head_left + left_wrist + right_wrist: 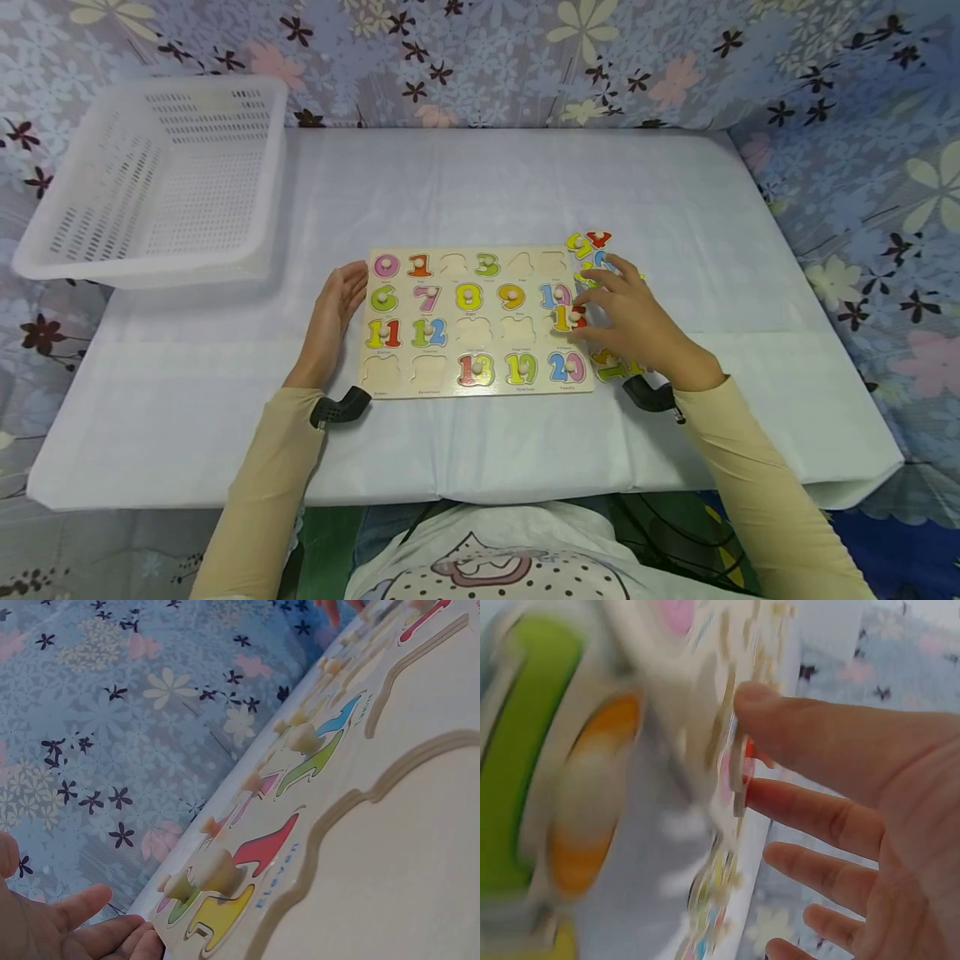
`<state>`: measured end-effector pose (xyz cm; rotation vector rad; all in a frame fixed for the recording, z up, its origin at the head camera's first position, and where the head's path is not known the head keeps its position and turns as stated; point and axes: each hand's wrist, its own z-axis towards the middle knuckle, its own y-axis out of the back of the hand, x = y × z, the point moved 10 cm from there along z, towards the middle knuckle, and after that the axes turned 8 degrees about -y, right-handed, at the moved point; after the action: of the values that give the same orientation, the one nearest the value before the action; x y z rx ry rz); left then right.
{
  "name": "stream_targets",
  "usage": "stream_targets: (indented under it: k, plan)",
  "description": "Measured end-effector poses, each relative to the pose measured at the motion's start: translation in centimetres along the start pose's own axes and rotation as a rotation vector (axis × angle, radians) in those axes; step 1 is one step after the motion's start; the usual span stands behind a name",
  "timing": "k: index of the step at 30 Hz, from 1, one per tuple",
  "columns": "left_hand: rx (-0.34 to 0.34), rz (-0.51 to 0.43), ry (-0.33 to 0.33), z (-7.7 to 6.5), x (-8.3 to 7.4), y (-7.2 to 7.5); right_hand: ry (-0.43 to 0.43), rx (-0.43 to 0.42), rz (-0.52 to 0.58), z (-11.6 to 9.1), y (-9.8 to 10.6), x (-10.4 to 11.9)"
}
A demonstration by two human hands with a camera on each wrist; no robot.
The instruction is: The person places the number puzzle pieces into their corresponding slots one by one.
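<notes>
A wooden number puzzle board (491, 281) lies on the table, with knobbed pieces in many slots and several slots bare. At its left edge rests my left hand (330, 321), palm side toward the board, fingers (105, 934) fairly straight beside the zero and six pieces. My right hand (641, 321) pinches a number piece (566, 318) with a yellow one and a red digit between thumb and forefinger, over the board's right edge in the third row. The red digit is partly hidden by the fingertips. In the right wrist view the other fingers (821, 870) are spread.
Loose number pieces (597, 240) lie along the board's right side, partly under my right hand, more of them (611, 367) near the lower right corner. A white plastic basket (161, 179) stands at the back left of the white-covered table (502, 183). Floral cloth hangs behind.
</notes>
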<state>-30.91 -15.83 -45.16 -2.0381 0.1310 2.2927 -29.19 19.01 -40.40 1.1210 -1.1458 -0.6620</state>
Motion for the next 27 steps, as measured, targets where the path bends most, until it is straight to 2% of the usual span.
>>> stream_targets:
  k: [6, 18, 23, 27]
  plan:
    - [0.000, -0.003, 0.007, 0.2, 0.0, -0.3, 0.021, 0.033, -0.037, 0.3, -0.9, 0.9]
    - [-0.008, 0.001, 0.007, 0.1, -0.1, -0.1, 0.058, 0.021, -0.033, 0.3, -1.2, 1.4]
    - [-0.012, -0.021, 0.008, 0.0, -0.3, -0.1, 0.025, 0.018, -0.009, 0.1, -0.7, 0.6]
    - [-0.016, -0.018, 0.006, 0.0, -0.3, 0.0, -0.006, 0.024, 0.041, 0.4, 0.4, -1.2]
